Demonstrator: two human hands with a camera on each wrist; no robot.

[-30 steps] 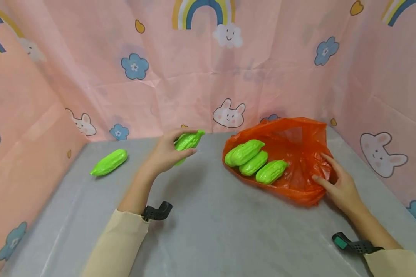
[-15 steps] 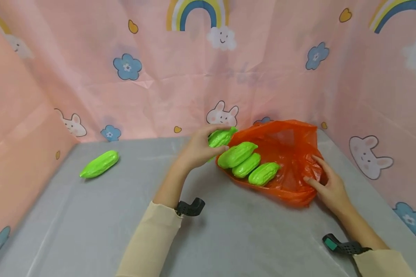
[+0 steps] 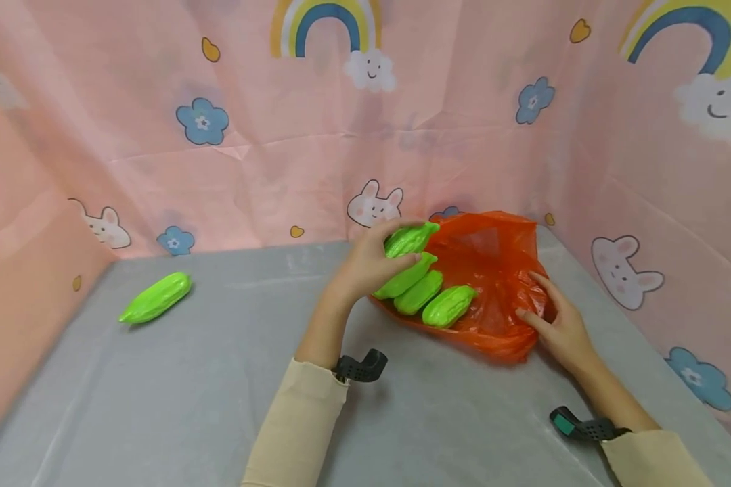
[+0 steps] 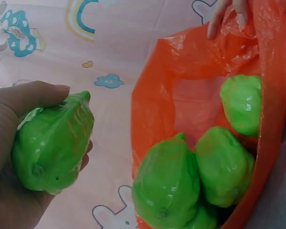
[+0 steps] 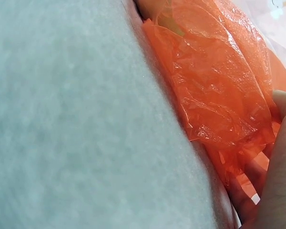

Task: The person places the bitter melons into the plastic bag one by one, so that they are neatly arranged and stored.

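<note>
My left hand grips a bright green bitter melon between thumb and fingers, above the left side of an orange plastic bag. In the left wrist view the held bitter melon is beside the bag's mouth, apart from it. Several more bitter melons lie together inside the bag, whose mouth gapes toward the left. At the bag's right end my right hand holds the crumpled plastic, thumb and fingers around it. The right wrist view shows the bunched plastic at the fingers.
One bitter melon lies alone at the left of the grey tabletop. Pink printed cloth encloses the back and both sides. Each wrist wears a black band.
My left hand has carried the bitter melon rightward from the middle of the table to over the bag. My right hand keeps its hold on the bag. The head view has shifted slightly.
</note>
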